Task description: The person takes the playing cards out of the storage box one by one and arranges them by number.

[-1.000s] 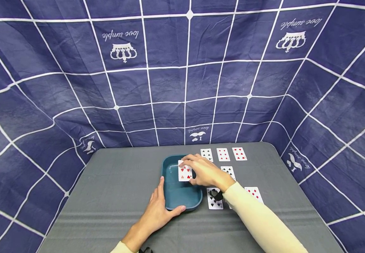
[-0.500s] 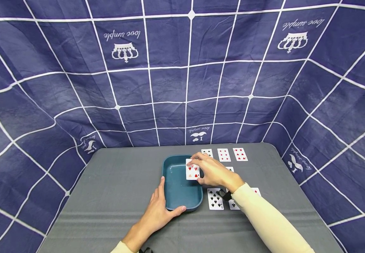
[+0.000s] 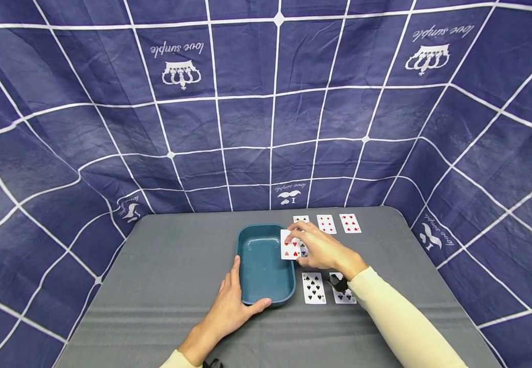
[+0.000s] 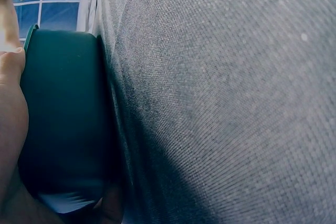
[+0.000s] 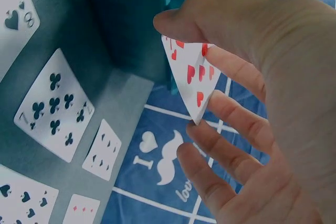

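In the head view my right hand [image 3: 318,247] pinches a hearts playing card [image 3: 289,249] above the right rim of a teal rectangular bin [image 3: 266,283]. From the right wrist, the thumb lies on the face of that hearts card [image 5: 191,74] and fingers are behind it. My left hand [image 3: 229,306] rests against the bin's near left corner, fingers extended along its left side and thumb at the near rim. In the left wrist view the bin's outer wall [image 4: 65,108] stands beside the left hand [image 4: 10,103]. The inside of the bin shows no cards.
Face-up cards lie right of the bin: an eight of spades [image 3: 314,288], a seven of clubs [image 5: 55,106], a diamonds card [image 3: 326,224] and a hearts card [image 3: 350,223] among several. My right arm hides some. A grey cloth [image 3: 178,255] covers the table; patterned blue curtains [image 3: 247,128] surround it.
My right hand has carried the hearts card rightward, from over the middle of the bin to its right rim. The left hand and the bin have stayed in place.
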Tool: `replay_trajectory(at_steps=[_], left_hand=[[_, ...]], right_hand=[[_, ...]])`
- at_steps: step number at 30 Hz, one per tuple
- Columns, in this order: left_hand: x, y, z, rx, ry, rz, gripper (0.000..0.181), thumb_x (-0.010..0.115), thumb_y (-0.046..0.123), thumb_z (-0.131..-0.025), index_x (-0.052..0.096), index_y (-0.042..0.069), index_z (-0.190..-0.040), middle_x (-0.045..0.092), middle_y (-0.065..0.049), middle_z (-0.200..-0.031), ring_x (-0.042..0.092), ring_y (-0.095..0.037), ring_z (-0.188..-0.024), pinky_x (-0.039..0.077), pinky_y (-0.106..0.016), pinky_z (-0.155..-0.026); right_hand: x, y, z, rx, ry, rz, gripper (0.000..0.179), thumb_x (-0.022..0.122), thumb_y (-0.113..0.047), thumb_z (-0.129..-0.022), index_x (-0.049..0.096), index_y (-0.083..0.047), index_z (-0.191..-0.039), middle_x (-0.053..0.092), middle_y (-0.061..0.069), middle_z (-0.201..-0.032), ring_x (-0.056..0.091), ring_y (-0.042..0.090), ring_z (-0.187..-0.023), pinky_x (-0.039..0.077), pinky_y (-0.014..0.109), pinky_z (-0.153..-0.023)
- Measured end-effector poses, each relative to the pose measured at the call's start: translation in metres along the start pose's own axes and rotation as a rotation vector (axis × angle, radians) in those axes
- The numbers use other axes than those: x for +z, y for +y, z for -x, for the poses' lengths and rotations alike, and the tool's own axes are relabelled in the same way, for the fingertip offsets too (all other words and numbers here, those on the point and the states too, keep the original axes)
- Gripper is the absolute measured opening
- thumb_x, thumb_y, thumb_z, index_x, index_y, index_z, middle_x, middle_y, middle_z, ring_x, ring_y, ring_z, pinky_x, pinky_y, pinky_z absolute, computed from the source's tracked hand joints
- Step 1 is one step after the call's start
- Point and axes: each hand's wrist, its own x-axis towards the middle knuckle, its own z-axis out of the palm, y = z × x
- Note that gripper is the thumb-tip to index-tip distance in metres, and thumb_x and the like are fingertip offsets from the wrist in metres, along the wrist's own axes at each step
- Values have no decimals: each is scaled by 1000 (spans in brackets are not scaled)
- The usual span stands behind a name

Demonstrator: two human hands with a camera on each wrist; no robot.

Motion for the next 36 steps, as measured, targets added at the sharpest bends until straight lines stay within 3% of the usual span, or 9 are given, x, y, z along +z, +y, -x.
replay_trajectory(at_steps=[10,22,36], left_hand=[[-1,1,0,-4,2,12,148,99,68,-84,13,4,-186,51,-35,-169,54,-54,-154,51,-71,-122],[-1,-1,0,18,17,9,146,98,67,-85,15,1,-185,51,-37,-170,53,-58,-156,49,-72,-124],[0,-1,1,11,10,13,147,98,68,-85,14,3,-186,50,-36,-171,52,-56,-158,49,-71,-125]], right_hand=[[-2,15,13,49,-5,-1,46,98,-13,-85,82,-19,-128,66,11,-162,68,40,-146,62,61,-113],[-2,36,29,66,11,14,44,96,-12,-84,83,-15,-125,67,15,-161,65,41,-152,54,61,-125],[-4,56,49,101,25,-15,42,92,-5,-81,83,-14,-121,69,19,-161,69,44,-145,60,63,-113]])
